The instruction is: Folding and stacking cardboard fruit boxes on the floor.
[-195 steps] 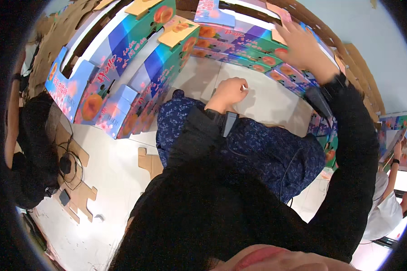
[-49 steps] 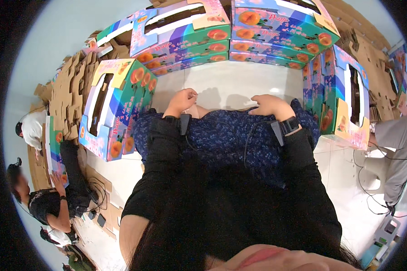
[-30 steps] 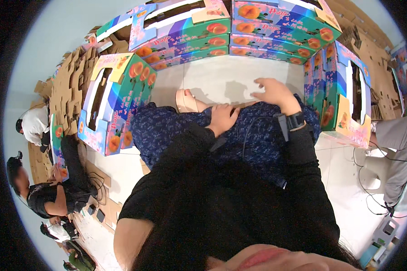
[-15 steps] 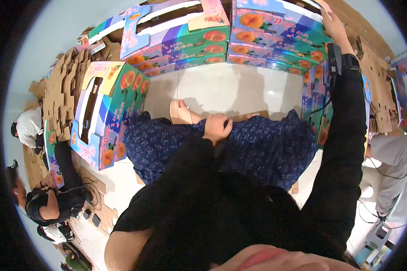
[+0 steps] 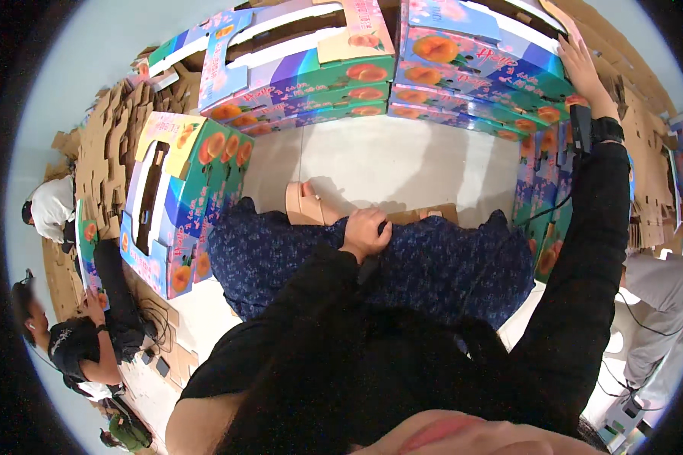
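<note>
My left hand (image 5: pixel 366 232) rests curled on the dark blue patterned skirt (image 5: pixel 432 262) over my knee, holding nothing that I can see. My right hand (image 5: pixel 582 70) reaches up and far right, fingers spread flat on the top edge of a colourful fruit carton (image 5: pixel 478 64) in the stack ahead. A black watch band (image 5: pixel 596 127) sits on that wrist. A tan sandal (image 5: pixel 305 206) pokes out from under the skirt on the pale floor.
Stacked fruit cartons ring me: one stack ahead left (image 5: pixel 296 68), one on the left (image 5: pixel 178 197), one on the right (image 5: pixel 542 174). Flat brown cardboard blanks (image 5: pixel 114 152) pile up at the left and right. Other people sit at lower left (image 5: pixel 68 341) and right (image 5: pixel 660 296).
My right hand has gone from my lap up to the top of the carton stack at the far right. My left hand has slid to the middle of my lap.
</note>
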